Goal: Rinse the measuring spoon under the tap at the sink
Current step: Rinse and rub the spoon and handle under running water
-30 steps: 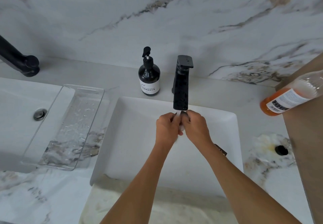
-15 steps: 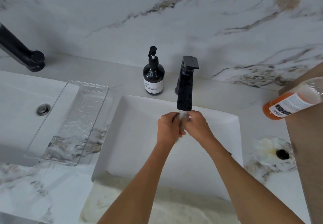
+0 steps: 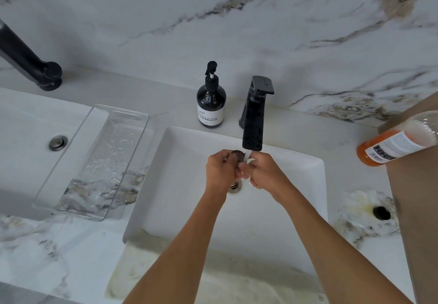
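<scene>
Both hands meet just under the spout of the black tap (image 3: 253, 123), over the white sink (image 3: 180, 185), with water running down between them. The left hand (image 3: 219, 168) is curled closed around a small dark rounded piece, apparently the bowl of the measuring spoon (image 3: 237, 155), which peeks out above its fingers right beside the stream. The right hand (image 3: 263, 171) is also loosely curled and appears to rub or steady the spoon, though whether it actually grips it cannot be told.

The main risk is slippage: wet fingers on a small smooth spoon could let it drop straight toward the drain (image 3: 235, 186), which sits directly beneath the hands. Water striking the curved bowl could also spray onto the bench (image 3: 350, 142) and toward the soap bottle (image 3: 211, 107) just beside the tap.
</scene>
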Tool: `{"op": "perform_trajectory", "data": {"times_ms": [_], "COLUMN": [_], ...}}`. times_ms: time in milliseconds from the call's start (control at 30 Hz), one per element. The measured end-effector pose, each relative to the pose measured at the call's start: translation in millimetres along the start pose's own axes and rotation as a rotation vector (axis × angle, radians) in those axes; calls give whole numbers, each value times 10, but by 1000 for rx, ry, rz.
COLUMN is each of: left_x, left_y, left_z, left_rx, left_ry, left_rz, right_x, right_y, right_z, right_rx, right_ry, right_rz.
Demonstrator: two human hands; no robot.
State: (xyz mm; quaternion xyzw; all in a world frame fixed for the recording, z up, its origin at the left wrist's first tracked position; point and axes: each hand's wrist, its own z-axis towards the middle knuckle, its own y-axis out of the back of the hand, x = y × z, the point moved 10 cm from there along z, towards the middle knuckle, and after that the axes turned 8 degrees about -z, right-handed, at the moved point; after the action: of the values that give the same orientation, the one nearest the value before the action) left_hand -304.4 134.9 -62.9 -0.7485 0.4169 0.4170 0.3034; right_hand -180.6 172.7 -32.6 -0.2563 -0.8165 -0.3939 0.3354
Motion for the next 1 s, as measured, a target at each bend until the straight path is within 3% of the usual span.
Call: {"op": "perform_trajectory", "data": {"times_ms": [67,200,333,433,600,767,933,1000], "left_x": [-13,-39,-54,-38,-15,-2,-4,-11], "left_y": [-40,-137,-134,-45,-106,-45,-55,-21], "left_z": [-6,-24,-72,-51,-95,-65,-53,-24], "left_rx": [56,210,330,288,303,277,287,276], "left_ry": [3,1,0,-13,-27,-20,-28,-35], "left_rz": [-106,-346,-406,-356,-339,-429,-388,-390], "right_x": [10,103,63,-2,2,-51,-58,-44], "right_y": [100,148,87,21,92,-10,42,17], "right_z": [17,45,65,29,66,50,94,98], "right_rx": [-97,-170,-19,95,-49,116,7,40], "right_ry": [36,85,47,18,10,27,-2,12], "right_rz": [-107,-92,59,92,-11,93,-60,-30]}}
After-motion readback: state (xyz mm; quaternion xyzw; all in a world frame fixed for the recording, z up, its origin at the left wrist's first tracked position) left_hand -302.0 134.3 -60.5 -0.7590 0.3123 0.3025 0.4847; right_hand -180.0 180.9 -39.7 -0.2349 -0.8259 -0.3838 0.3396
